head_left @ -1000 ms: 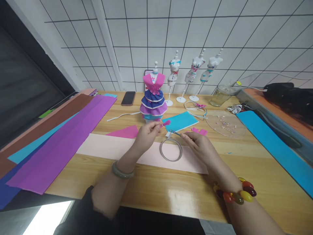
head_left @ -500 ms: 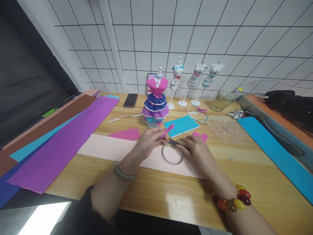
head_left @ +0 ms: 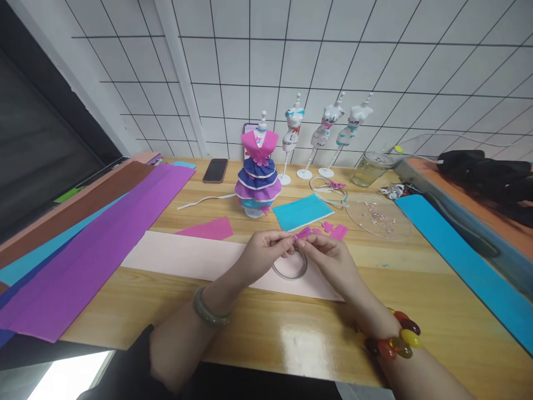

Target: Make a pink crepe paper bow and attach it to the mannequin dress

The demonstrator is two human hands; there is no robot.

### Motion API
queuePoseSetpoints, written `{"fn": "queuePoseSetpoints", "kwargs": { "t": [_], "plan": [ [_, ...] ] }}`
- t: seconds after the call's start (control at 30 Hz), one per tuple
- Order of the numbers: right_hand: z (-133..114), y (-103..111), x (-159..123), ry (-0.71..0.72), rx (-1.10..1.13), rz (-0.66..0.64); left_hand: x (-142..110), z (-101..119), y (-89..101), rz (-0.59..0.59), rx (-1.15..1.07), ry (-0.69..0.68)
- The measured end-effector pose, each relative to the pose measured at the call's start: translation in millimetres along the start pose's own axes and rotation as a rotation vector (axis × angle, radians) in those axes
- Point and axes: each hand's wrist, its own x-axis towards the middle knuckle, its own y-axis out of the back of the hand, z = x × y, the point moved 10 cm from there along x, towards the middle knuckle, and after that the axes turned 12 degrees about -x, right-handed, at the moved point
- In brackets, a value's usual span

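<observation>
Tabletop [head_left: 125, 308], four mannequins [head_left: 295, 133] (one dressed), two hands [head_left: 265, 254] [head_left: 335, 256] pinching one pink piece [head_left: 304, 233]

Smooth, glossy wooden tabletop [head_left: 270, 328]

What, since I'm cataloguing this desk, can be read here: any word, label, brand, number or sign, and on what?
No text can be read.
Upright phone screen behind the dressed mannequin: too small to read.
Yellow tag near the glass jar: too small to tell.
White mannequins: coloured marks, no legible letters.
</observation>
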Motion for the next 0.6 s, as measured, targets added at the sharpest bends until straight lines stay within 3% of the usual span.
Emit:
{"fn": "queuePoseSetpoints", "kwargs": {
  "t": [0.33, 0.6],
  "plan": [
    [-3.9, -2.8, 0.2, 0.008, 0.081, -0.028, -0.2, -10.8, -3.9, -0.047, -0.088, 0.057],
    [2.1, -3.0, 0.1, -0.006, 0.121, -0.049, 0.6, -14.5, 2.3, 0.006, -0.145, 0.112]
  ]
}}
